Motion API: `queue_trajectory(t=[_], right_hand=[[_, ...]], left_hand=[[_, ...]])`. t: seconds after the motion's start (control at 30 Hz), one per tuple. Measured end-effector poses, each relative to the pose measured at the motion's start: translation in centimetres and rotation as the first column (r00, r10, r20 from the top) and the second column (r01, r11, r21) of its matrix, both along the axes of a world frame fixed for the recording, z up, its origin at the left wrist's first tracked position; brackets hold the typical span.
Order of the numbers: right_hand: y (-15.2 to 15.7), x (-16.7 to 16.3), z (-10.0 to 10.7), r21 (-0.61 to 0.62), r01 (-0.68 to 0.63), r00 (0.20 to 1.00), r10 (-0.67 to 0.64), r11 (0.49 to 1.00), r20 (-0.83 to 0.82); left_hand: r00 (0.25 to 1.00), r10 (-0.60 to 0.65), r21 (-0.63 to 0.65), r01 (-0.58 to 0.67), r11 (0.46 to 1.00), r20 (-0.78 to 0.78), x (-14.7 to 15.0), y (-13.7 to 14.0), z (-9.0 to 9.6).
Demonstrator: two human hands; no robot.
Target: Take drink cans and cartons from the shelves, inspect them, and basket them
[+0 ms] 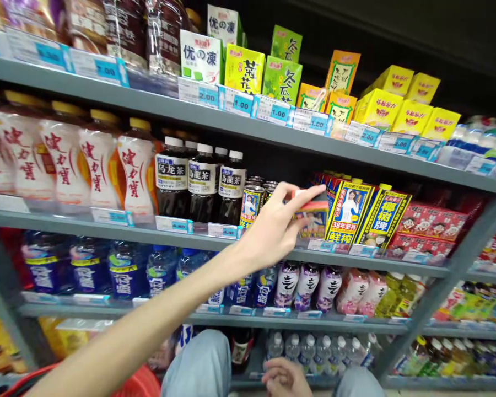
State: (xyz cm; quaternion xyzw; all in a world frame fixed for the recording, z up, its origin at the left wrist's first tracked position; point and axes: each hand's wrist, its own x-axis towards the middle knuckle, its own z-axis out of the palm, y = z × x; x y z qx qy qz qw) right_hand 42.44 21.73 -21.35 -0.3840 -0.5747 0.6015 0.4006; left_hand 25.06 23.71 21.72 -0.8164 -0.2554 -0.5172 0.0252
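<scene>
My left hand [270,226] reaches in from the lower left to the middle shelf. Its thumb and fingers close around a small drink carton [317,216] with a reddish-orange edge and a dark, yellow-marked side. Part of that carton is hidden behind the fingers. Right beside it stand yellow, black and blue coconut drink cartons [349,212], and to the left is a yellow-and-blue can [252,204]. Low in the picture, my right hand [287,377] hangs between my knees, fingers loosely bent and slightly apart, with nothing visible in it.
Dark oolong tea bottles [201,176] line the middle shelf [182,238] to the left, red multipacks [432,220] to the right. The upper shelf's edge [268,122] overhangs with price tags. Blue drink bottles [126,270] stand below. A red basket [138,383] is at lower left.
</scene>
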Motion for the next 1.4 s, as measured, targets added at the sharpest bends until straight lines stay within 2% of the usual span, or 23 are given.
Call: queue_trajectory(t=[0.07, 0.13, 0.23, 0.33, 0.5, 0.7, 0.8, 0.93, 1.23, 1.4], right_hand=[[-0.1, 0.2, 0.1, 0.002, 0.011, 1.0, -0.011, 1.0, 0.0], [-0.1, 0.4, 0.1, 0.009, 0.022, 1.0, -0.022, 1.0, -0.007], [0.0, 0.7, 0.0, 0.017, 0.009, 1.0, -0.009, 1.0, -0.011], [0.2, 1.0, -0.1, -0.001, -0.034, 0.999, 0.034, 0.999, -0.009], [-0.1, 1.3, 0.6, 0.009, -0.062, 0.998, 0.062, 0.998, -0.008], [-1.3, 0.9, 2.7, 0.027, -0.067, 0.995, 0.065, 0.997, 0.069], [-1.8, 0.9, 3.5, 0.023, -0.078, 0.987, 0.074, 0.997, 0.143], [-2.2, 1.0, 4.4, 0.037, -0.087, 0.977, 0.078, 0.995, 0.199], [-2.7, 1.2, 5.5, 0.077, -0.137, 0.963, 0.114, 0.988, 0.244], [-2.8, 1.3, 6.0, 0.083, -0.152, 0.949, 0.122, 0.985, 0.29]], left_hand=[[0.992, 0.073, 0.034, -0.07, 0.997, -0.103, 0.8, 2.3, 1.4], [0.971, 0.142, 0.011, -0.142, 0.99, -0.193, 1.5, 4.6, 2.1], [0.923, 0.222, -0.044, -0.247, 0.968, -0.314, 2.7, 7.4, 2.0], [0.843, 0.287, -0.04, -0.342, 0.939, -0.455, 3.9, 9.2, 1.8], [0.732, 0.343, 0.017, -0.413, 0.91, -0.588, 5.4, 10.4, 2.5], [0.612, 0.525, 0.18, -0.534, 0.826, -0.591, 6.4, 10.0, 2.7], [0.565, 0.577, 0.253, -0.549, 0.796, -0.589, 6.6, 10.0, 2.6], [0.567, 0.589, 0.24, -0.571, 0.785, -0.576, 6.6, 10.7, 2.4], [0.615, 0.557, 0.193, -0.556, 0.808, -0.558, 7.2, 11.7, 1.8], [0.59, 0.575, 0.209, -0.572, 0.793, -0.567, 7.9, 12.3, 1.5]])
